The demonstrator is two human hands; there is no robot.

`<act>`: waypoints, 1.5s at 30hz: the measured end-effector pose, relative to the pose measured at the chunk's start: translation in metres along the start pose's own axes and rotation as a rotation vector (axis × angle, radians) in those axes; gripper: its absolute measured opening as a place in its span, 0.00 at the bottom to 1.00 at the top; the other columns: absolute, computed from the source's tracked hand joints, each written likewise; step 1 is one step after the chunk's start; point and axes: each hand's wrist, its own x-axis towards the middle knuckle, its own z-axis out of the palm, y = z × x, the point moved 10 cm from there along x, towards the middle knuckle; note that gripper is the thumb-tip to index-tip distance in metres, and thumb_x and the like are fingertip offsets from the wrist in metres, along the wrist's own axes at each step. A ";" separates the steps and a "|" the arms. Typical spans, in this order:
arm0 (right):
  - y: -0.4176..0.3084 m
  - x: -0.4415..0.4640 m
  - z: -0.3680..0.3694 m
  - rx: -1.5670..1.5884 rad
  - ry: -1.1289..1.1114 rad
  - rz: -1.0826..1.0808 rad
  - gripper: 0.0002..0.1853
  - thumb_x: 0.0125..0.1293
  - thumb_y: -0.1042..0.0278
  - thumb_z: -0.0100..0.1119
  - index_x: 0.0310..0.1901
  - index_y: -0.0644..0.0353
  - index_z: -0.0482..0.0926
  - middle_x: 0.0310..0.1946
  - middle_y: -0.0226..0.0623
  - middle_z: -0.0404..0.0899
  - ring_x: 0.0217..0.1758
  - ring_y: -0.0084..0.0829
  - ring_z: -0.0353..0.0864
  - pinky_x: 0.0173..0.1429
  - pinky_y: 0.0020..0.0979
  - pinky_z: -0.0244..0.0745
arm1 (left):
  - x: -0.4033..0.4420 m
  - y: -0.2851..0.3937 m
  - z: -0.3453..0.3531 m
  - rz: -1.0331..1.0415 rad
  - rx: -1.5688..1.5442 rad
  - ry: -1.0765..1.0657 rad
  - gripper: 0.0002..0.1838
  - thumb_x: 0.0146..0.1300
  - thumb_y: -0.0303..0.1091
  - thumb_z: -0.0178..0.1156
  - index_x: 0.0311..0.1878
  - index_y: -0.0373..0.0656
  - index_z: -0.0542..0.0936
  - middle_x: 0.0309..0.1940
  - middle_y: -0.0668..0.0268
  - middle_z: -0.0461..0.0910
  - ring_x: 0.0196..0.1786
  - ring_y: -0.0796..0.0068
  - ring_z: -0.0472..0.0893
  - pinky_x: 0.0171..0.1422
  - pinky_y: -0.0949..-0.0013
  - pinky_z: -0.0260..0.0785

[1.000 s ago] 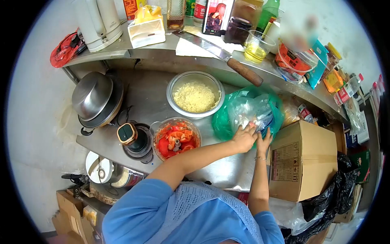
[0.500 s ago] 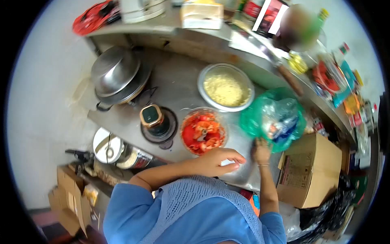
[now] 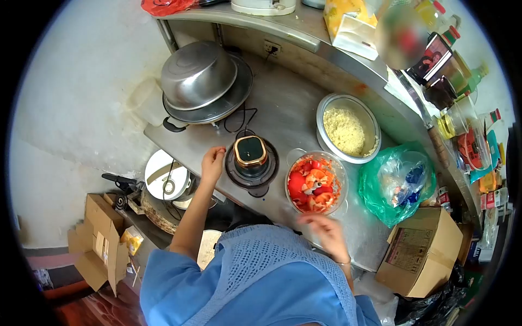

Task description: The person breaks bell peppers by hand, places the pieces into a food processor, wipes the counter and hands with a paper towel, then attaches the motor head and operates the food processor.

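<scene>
Tip risk: pepper bowl [image 3: 345,183].
R hand [image 3: 326,232] fingers part-open, empty; sweep may clip it. L hand [image 3: 212,163] fingers curled, hold unclear.

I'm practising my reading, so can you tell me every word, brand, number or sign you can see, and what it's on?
No text can be read here.
Cardboard box: its printed panel is too small and blurred.
Red tub on the shelf: too blurred.
Bottle label, red and white: too small.
Phone screen: no readable words.
Black-topped device: tiny mark, too small.
</scene>
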 end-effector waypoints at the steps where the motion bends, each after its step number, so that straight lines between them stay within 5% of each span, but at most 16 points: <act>1: -0.001 0.011 0.031 -0.033 -0.165 0.028 0.14 0.67 0.66 0.50 0.49 0.65 0.76 0.48 0.40 0.77 0.52 0.29 0.74 0.58 0.29 0.66 | 0.014 -0.010 0.004 0.004 -0.001 -0.001 0.12 0.67 0.37 0.50 0.42 0.38 0.78 0.36 0.64 0.81 0.38 0.75 0.78 0.42 0.73 0.68; 3: 0.033 0.031 0.061 -0.040 -0.216 0.133 0.17 0.67 0.65 0.51 0.53 0.65 0.73 0.51 0.42 0.75 0.54 0.32 0.73 0.59 0.30 0.66 | 0.041 -0.012 0.024 0.094 0.234 -0.087 0.22 0.67 0.47 0.47 0.39 0.35 0.79 0.39 0.49 0.80 0.43 0.54 0.79 0.47 0.63 0.69; 5: 0.084 0.048 0.087 -0.050 -0.265 0.243 0.21 0.66 0.64 0.52 0.58 0.64 0.69 0.53 0.45 0.73 0.56 0.34 0.72 0.60 0.31 0.65 | 0.058 -0.003 0.034 0.007 0.299 -0.162 0.27 0.67 0.52 0.42 0.39 0.35 0.79 0.41 0.45 0.78 0.45 0.49 0.77 0.49 0.60 0.67; 7: 0.128 0.063 0.086 0.075 -0.070 0.294 0.30 0.64 0.61 0.55 0.64 0.67 0.59 0.59 0.53 0.66 0.63 0.41 0.66 0.64 0.33 0.61 | 0.075 -0.013 0.048 -0.044 0.408 -0.213 0.37 0.67 0.60 0.31 0.41 0.36 0.79 0.42 0.42 0.77 0.49 0.41 0.73 0.55 0.54 0.63; 11: 0.132 0.092 0.089 -0.270 0.128 0.087 0.42 0.58 0.54 0.61 0.65 0.72 0.52 0.63 0.61 0.57 0.69 0.48 0.55 0.71 0.37 0.50 | 0.094 -0.006 0.075 0.064 0.359 -0.305 0.37 0.67 0.61 0.28 0.47 0.37 0.77 0.44 0.45 0.76 0.51 0.43 0.72 0.57 0.55 0.62; 14: 0.127 0.104 0.097 -0.601 0.154 0.200 0.47 0.56 0.50 0.62 0.68 0.66 0.47 0.66 0.65 0.49 0.72 0.55 0.46 0.72 0.39 0.47 | 0.085 0.005 0.101 0.296 0.414 -0.402 0.33 0.69 0.58 0.29 0.48 0.38 0.75 0.47 0.49 0.76 0.49 0.46 0.74 0.55 0.56 0.64; 17: 0.122 0.112 0.100 -0.614 0.231 0.184 0.50 0.53 0.45 0.62 0.69 0.62 0.45 0.64 0.74 0.46 0.68 0.63 0.50 0.70 0.43 0.51 | 0.082 0.007 0.100 0.414 0.304 -0.384 0.28 0.70 0.52 0.37 0.43 0.35 0.76 0.42 0.43 0.76 0.48 0.43 0.73 0.53 0.54 0.64; 24: 0.110 0.125 0.107 -0.723 0.316 0.242 0.56 0.50 0.40 0.62 0.69 0.63 0.40 0.64 0.73 0.43 0.68 0.66 0.49 0.67 0.51 0.53 | 0.085 0.021 0.113 0.402 0.577 -0.513 0.29 0.66 0.57 0.42 0.40 0.36 0.77 0.39 0.45 0.77 0.46 0.46 0.74 0.57 0.55 0.58; 28: 0.110 0.126 0.105 -0.779 0.435 0.207 0.58 0.48 0.35 0.62 0.68 0.69 0.43 0.63 0.74 0.46 0.68 0.66 0.48 0.70 0.46 0.49 | 0.096 0.012 0.103 0.342 0.497 -0.430 0.30 0.59 0.63 0.50 0.34 0.38 0.75 0.33 0.51 0.77 0.40 0.51 0.75 0.52 0.58 0.62; 30: 0.113 0.124 0.102 -0.740 0.418 0.261 0.60 0.46 0.32 0.61 0.68 0.68 0.42 0.64 0.73 0.46 0.68 0.66 0.46 0.71 0.47 0.45 | 0.103 -0.018 0.091 -0.016 0.332 -0.405 0.27 0.57 0.59 0.56 0.30 0.38 0.73 0.32 0.57 0.76 0.36 0.58 0.76 0.45 0.60 0.67; 31: 0.120 0.125 0.101 -0.693 0.421 0.259 0.61 0.45 0.30 0.61 0.69 0.63 0.40 0.66 0.68 0.44 0.70 0.64 0.44 0.69 0.55 0.45 | 0.102 -0.018 0.088 -0.004 0.333 -0.407 0.27 0.57 0.59 0.56 0.30 0.38 0.73 0.32 0.57 0.76 0.36 0.58 0.76 0.45 0.60 0.67; 34: 0.113 0.122 0.098 -0.707 0.452 0.205 0.62 0.44 0.29 0.61 0.68 0.66 0.43 0.64 0.71 0.48 0.70 0.61 0.47 0.71 0.47 0.46 | 0.082 -0.043 0.067 -0.396 -0.206 -0.421 0.19 0.59 0.50 0.60 0.37 0.42 0.72 0.33 0.67 0.76 0.35 0.73 0.77 0.39 0.70 0.68; 37: 0.109 0.120 0.092 -0.685 0.457 0.233 0.62 0.42 0.27 0.61 0.68 0.64 0.44 0.65 0.63 0.51 0.70 0.58 0.49 0.70 0.50 0.46 | 0.054 -0.047 0.059 -0.559 -0.482 -0.607 0.17 0.63 0.47 0.57 0.43 0.43 0.72 0.36 0.66 0.77 0.35 0.75 0.77 0.39 0.74 0.68; 40: 0.112 0.118 0.087 -0.693 0.463 0.244 0.61 0.41 0.28 0.62 0.67 0.63 0.47 0.65 0.53 0.56 0.68 0.56 0.52 0.68 0.53 0.48 | 0.027 -0.048 0.056 -0.625 -0.600 -0.736 0.15 0.66 0.44 0.54 0.45 0.42 0.73 0.38 0.65 0.78 0.36 0.72 0.78 0.41 0.74 0.70; 45: 0.109 0.117 0.087 -0.667 0.430 0.235 0.58 0.42 0.29 0.62 0.66 0.62 0.50 0.64 0.52 0.57 0.69 0.52 0.52 0.67 0.54 0.48 | 0.016 -0.075 0.050 -0.573 -0.743 -0.418 0.12 0.69 0.37 0.48 0.44 0.39 0.74 0.38 0.63 0.79 0.37 0.73 0.78 0.38 0.73 0.71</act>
